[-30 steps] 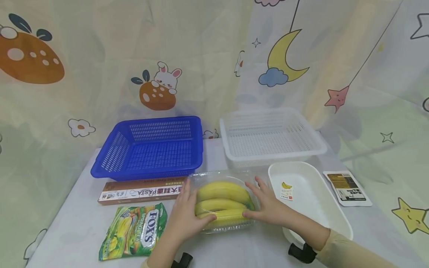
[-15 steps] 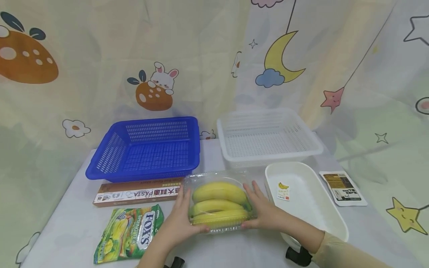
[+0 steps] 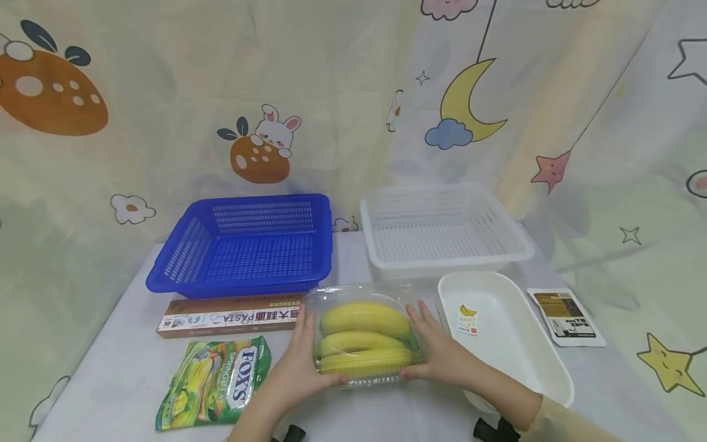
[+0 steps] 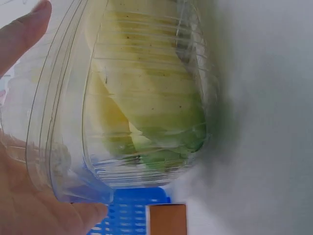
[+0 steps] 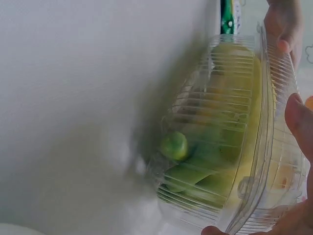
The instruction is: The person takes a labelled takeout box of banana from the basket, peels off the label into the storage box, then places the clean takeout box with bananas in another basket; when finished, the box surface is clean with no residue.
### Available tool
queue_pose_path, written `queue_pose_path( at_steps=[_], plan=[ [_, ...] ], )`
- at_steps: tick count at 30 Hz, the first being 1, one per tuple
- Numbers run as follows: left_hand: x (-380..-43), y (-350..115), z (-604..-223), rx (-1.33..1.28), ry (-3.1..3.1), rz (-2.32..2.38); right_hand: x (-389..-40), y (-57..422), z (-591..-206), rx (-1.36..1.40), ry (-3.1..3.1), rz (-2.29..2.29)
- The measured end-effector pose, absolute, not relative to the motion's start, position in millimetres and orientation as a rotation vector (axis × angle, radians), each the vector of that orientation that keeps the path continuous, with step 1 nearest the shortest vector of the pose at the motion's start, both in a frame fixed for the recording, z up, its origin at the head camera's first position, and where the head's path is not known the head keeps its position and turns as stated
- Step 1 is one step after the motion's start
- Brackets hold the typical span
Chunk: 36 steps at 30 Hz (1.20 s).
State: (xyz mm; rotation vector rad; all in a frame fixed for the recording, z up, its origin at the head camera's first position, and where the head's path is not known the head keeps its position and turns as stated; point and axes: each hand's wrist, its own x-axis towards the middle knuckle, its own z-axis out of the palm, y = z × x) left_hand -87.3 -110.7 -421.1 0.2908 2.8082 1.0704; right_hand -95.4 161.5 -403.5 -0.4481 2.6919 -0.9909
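Note:
A clear plastic clamshell box of bananas [image 3: 364, 337] is at the front middle of the white-covered table, several yellow bananas showing through its lid. My left hand [image 3: 301, 367] grips its left end, thumb at the front edge and fingers along the far side. At the right end my right hand [image 3: 442, 355] holds it the same way. In the left wrist view the box [image 4: 142, 93] shows fingers and thumb around its rim, with shadow on the cloth beside it. The right wrist view shows the green stem ends through the ribbed wall of the box [image 5: 210, 142].
Behind stand a blue basket [image 3: 248, 288] and a white basket [image 3: 458, 261]. A pasta box [image 3: 229, 316] and a green FOX'S candy bag [image 3: 215, 383] lie left. On the right are a white tray [image 3: 530, 344] bearing a banana picture card [image 3: 467, 319], and a white pouch [image 3: 569, 316].
My left thumb has moved off the lid to the front edge of the banana box, and both hands now hold it by its ends. The head view has shifted a little.

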Motion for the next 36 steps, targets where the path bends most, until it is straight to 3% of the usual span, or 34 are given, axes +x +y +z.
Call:
queue_pose_path(
  at_steps=[10, 16, 25, 36],
  plan=[
    [-58, -106, -381, 0.327, 2.851, 1.063, -68, 166, -367, -0.406, 2.727, -0.978],
    [-61, -116, -353, 0.313, 2.865, 1.05, -72, 158, -341, -0.468, 2.743, -1.011],
    [-89, -153, -326, 0.348, 2.911, 1.0, -103, 124, -317, -0.522, 2.788, -0.98],
    [-146, -213, -305, 0.395, 2.955, 0.9, -165, 68, -293, -0.611, 2.791, -0.982]
  ],
)
